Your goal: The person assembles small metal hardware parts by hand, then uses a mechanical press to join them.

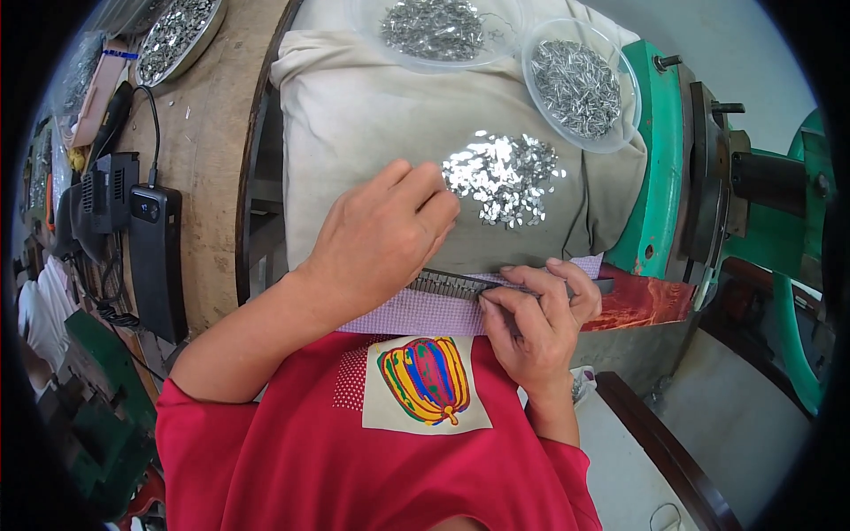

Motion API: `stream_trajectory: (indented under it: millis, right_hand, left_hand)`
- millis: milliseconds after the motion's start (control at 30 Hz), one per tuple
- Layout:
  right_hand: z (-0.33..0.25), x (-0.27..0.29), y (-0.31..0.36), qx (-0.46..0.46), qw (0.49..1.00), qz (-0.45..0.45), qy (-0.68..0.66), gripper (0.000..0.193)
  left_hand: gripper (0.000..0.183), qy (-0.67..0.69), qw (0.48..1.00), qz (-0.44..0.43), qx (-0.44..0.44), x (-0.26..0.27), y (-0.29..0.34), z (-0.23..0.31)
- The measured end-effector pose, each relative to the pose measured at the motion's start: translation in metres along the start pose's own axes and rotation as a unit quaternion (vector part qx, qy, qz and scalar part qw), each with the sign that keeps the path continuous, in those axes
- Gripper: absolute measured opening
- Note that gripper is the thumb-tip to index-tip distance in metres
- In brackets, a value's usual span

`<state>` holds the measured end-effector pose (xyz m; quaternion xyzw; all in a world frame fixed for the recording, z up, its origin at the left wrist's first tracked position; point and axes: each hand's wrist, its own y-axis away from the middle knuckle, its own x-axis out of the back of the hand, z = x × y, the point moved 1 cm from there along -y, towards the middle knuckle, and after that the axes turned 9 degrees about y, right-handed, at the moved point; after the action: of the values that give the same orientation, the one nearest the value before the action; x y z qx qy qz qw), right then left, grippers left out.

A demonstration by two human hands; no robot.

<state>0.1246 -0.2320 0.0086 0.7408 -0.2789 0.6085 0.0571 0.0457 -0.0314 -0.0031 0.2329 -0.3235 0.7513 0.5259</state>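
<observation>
My left hand [381,230] is closed, its fingertips pressed together at the left edge of a pile of small shiny metal pieces [500,177]. Whatever it pinches is hidden behind the fingers. Below the pile lies a long dark slotted metal strip [443,283], with a row of small grooves or pieces along it. Around the right part of this strip my right hand [544,323] is curled, thumb and fingertips meeting on it. A checked lilac cloth [412,311] lies under the strip, close to my red shirt.
Two clear plastic bowls of metal bits, one round [580,88] and one wider [434,31], stand at the back on beige cloth [354,106]. A green machine frame [660,159] rises on the right. To the left, a wooden table [212,133] carries a black phone-like device [155,257].
</observation>
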Motion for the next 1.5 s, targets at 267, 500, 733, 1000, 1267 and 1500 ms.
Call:
stream_trajectory:
  millis: [267,500,733,1000,1267,1500]
  right_hand:
    - [0.002,0.0,0.0,-0.022,1.0,0.0,-0.008,0.019]
    - [0.013,0.007,0.013,-0.065,0.998,0.017,-0.019,0.022]
    - [0.012,0.002,0.017,-0.06,0.997,0.029,-0.043,0.021]
    - [0.016,0.0,0.018,-0.056,0.996,0.043,-0.052,0.023]
    - [0.024,0.001,0.026,-0.086,0.992,0.076,-0.055,0.023]
    - [0.026,-0.002,0.029,-0.089,0.991,0.079,-0.065,0.025]
  left_hand:
    - [0.017,0.012,1.0,-0.002,-0.001,0.002,0.001,0.0]
    - [0.018,0.033,0.999,-0.007,-0.005,0.005,0.002,0.005]
    - [0.018,0.058,0.998,-0.01,-0.008,0.007,0.006,0.018]
    - [0.02,0.093,0.996,0.008,0.002,-0.002,0.015,0.032]
    - [0.019,0.086,0.995,-0.028,-0.036,-0.025,0.016,0.047]
    - [0.02,0.035,0.997,-0.046,-0.052,-0.034,0.016,0.049]
